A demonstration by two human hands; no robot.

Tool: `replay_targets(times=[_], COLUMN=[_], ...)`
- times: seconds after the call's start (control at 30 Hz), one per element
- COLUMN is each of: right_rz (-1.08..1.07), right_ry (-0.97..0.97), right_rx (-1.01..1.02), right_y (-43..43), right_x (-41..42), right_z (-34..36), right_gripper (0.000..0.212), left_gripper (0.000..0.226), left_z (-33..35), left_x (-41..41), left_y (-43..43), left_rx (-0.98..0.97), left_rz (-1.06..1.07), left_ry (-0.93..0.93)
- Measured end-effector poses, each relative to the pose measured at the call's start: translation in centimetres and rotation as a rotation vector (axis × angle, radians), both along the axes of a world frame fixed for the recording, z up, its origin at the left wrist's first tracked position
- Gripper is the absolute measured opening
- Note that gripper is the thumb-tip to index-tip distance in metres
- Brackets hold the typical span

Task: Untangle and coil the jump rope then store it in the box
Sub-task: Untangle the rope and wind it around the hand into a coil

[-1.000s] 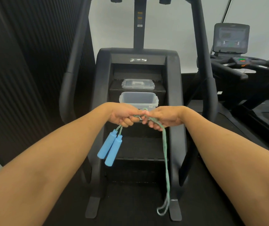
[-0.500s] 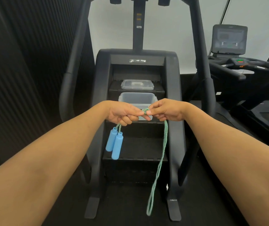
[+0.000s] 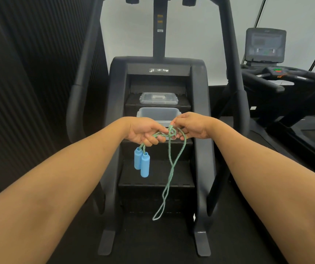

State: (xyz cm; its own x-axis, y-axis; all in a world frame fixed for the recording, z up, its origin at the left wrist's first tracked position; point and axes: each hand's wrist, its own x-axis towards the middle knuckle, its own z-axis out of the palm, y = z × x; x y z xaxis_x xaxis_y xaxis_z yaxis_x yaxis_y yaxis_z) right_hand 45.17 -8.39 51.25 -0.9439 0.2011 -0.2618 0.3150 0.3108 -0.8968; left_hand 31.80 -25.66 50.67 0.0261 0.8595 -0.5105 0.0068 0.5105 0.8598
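Rope (image 3: 172, 165), green, knotted, 2 blue handles (image 3: 144, 166) dangling, pinched by left hand (image 3: 143, 131) and right hand (image 3: 192, 126).

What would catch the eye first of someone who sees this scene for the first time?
The two hands meeting in the centre: the left hand grips the green jump rope, the right hand pinches its knot, and two blue handles dangle below the left. Just behind them an open clear box sits on a step of the black stair machine, its lid one step higher.
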Motion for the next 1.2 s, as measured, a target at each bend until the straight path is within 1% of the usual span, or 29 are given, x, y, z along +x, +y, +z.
replay_targets(times=[0.1, 0.2, 0.27, 0.33, 0.37, 0.4, 0.5, 0.53, 0.63, 0.67, 0.7, 0.77, 0.8, 0.87, 0.9, 1.0, 1.07, 1.13, 1.2], right_rz=[-0.018, -0.137, -0.228, -0.248, -0.232, -0.207, -0.112, -0.085, -0.139, -0.142, -0.113, -0.033, -0.005, -0.017, -0.056, -0.271, -0.38, -0.343, -0.241], right_ry=[0.076, 0.244, 0.293, 0.25, 0.224, 0.207, 0.141, 0.134, 0.149, 0.133, 0.103, 0.037, 0.039, 0.098, 0.128, 0.239, 0.343, 0.34, 0.271], right_rx=[0.011, -0.02, 0.06, 0.237, 0.291, 0.285, 0.049, 0.03, 0.227, 0.238, 0.18, 0.012, -0.036, -0.074, -0.071, 0.079, 0.171, 0.19, 0.226], right_y=[0.0, 1.2, 2.2, 2.9, 2.9, 2.7, 0.7, -0.1, -2.2, -2.7, -3.0, -3.6, -3.7, -3.6, -3.7, -3.5, -3.1, -3.2, -3.7], right_x=[0.0, 0.1, 0.3, 0.5, 0.6, 0.7, 0.6, 0.3, -1.0, -1.3, -1.5, -1.6, -1.6, -1.7, -1.8, -1.9, -1.8, -1.6, -1.8], right_z=[-0.1, -0.5, -1.1, -2.0, -2.3, -2.4, -2.1, -1.9, -2.0, -2.2, -2.4, -3.0, -3.3, -3.9, -4.0, -4.1, -4.1, -3.8, -3.8], right_gripper=[0.014, 0.028, 0.035, 0.037, 0.038, 0.039, 0.054, 0.059, 0.063, 0.064, 0.065, 0.062, 0.058, 0.051, 0.052, 0.065, 0.056, 0.049, 0.045], left_gripper=[0.046, 0.038, 0.033, 0.029, 0.027, 0.025, 0.023, 0.023, 0.024, 0.023, 0.024, 0.027, 0.028, 0.029, 0.028, 0.022, 0.02, 0.022, 0.025], left_z=[-0.3, -0.6, -0.7, -0.7, -0.6, -0.5, -0.3, -0.3, -0.6, -0.7, -0.9, -1.1, -1.1, -1.1, -1.2, -1.6, -1.8, -1.9, -1.9], left_x=[-0.4, -1.2, -1.8, -2.2, -2.2, -2.0, -1.2, -1.0, -0.8, -0.8, -0.9, -0.8, -0.8, -0.7, -0.8, -1.3, -1.6, -1.6, -1.4], left_y=[-0.2, -0.7, -0.9, -1.0, -0.9, -0.8, -0.3, 0.0, 1.2, 1.6, 2.0, 2.4, 2.5, 2.7, 2.7, 2.7, 2.7, 2.6, 2.7], left_rx=[0.014, 0.016, 0.043, 0.063, 0.065, 0.065, 0.096, 0.115, 0.185, 0.205, 0.227, 0.272, 0.287, 0.318, 0.34, 0.39, 0.4, 0.395, 0.395], left_rz=[-0.005, 0.046, 0.122, 0.169, 0.178, 0.186, 0.226, 0.256, 0.403, 0.46, 0.517, 0.616, 0.65, 0.702, 0.727, 0.803, 0.816, 0.793, 0.766], left_ry=[0.122, 0.226, 0.217, 0.208, 0.203, 0.194, 0.136, 0.105, 0.014, -0.012, -0.043, -0.106, -0.116, -0.106, -0.106, -0.124, -0.13, -0.134, -0.144])
